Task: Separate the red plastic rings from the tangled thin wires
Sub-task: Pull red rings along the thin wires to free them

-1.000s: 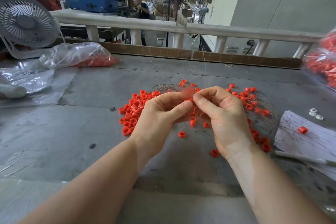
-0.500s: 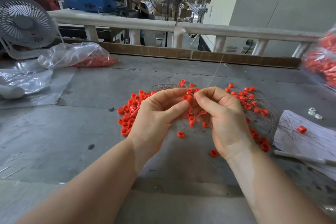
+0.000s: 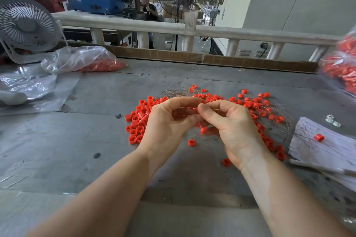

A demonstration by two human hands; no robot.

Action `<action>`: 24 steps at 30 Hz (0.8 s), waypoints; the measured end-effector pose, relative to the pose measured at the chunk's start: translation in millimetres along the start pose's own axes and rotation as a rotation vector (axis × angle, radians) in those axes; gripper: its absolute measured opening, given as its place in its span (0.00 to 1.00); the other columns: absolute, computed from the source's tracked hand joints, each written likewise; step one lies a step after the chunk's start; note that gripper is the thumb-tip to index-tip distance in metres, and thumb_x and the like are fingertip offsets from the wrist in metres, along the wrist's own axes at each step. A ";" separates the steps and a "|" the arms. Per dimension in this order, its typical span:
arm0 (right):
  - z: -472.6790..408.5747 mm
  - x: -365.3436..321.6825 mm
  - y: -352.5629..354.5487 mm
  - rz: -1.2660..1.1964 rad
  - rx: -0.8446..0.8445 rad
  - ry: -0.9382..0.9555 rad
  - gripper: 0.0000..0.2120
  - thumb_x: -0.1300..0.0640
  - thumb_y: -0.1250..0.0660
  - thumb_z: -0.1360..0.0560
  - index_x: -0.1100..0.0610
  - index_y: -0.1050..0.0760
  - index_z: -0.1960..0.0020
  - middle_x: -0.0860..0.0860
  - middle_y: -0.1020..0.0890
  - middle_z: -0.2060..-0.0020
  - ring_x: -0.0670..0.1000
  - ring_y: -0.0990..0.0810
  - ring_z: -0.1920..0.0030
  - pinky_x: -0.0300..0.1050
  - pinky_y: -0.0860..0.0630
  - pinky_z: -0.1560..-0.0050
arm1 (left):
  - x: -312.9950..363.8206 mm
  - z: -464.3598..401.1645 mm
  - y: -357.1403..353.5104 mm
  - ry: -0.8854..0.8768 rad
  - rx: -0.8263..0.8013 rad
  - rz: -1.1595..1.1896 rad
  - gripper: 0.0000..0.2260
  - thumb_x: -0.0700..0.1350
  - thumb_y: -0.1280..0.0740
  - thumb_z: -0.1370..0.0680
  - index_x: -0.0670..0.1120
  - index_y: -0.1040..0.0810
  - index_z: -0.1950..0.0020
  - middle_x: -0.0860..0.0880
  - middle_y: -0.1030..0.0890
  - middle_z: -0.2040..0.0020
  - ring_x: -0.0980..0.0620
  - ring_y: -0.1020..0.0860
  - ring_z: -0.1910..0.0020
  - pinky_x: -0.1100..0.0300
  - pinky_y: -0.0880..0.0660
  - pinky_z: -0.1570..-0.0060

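Observation:
Several small red plastic rings lie on the grey table. A loose heap of rings (image 3: 137,121) sits to the left of my hands. More rings threaded in a tangle of thin coppery wires (image 3: 265,113) spread behind and to the right. My left hand (image 3: 169,121) and my right hand (image 3: 231,125) meet above the middle, fingertips pinched together on a thin wire. A blurred red ring shows between the thumbs. Single rings (image 3: 191,142) lie below the hands.
A clear bag of red rings (image 3: 82,61) and a white desk fan (image 3: 27,27) stand at the back left. Another bag of rings (image 3: 342,67) hangs at the right edge. White paper (image 3: 331,148) with one ring and a pen lies right. A railing borders the far side.
The long wire end that stood up from my right fingers half a second ago is no longer seen. Both hands have stayed pinched together at the same place above the pile.

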State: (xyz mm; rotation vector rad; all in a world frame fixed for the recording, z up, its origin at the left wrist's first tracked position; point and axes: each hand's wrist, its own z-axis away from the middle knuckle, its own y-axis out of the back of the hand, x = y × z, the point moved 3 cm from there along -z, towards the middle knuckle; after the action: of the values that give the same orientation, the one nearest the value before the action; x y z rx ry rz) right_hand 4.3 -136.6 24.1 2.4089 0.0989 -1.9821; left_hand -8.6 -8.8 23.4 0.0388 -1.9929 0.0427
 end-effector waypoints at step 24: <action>2.8 -10.2 -1.0 0.015 -0.030 0.201 0.12 0.49 0.35 0.28 0.53 0.17 0.62 0.52 0.19 0.71 0.49 0.25 0.71 0.34 0.32 0.74 | -7.1 -3.0 -1.0 0.220 -0.067 0.511 0.10 0.34 0.31 0.37 0.42 0.18 0.58 0.45 0.16 0.62 0.51 0.17 0.61 0.63 0.21 0.61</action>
State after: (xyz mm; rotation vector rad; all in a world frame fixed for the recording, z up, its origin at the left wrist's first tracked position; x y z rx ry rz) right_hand -0.4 -136.2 33.6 2.5747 0.1127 -1.7142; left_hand -2.8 -9.6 18.2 -0.4989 -1.7378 0.2966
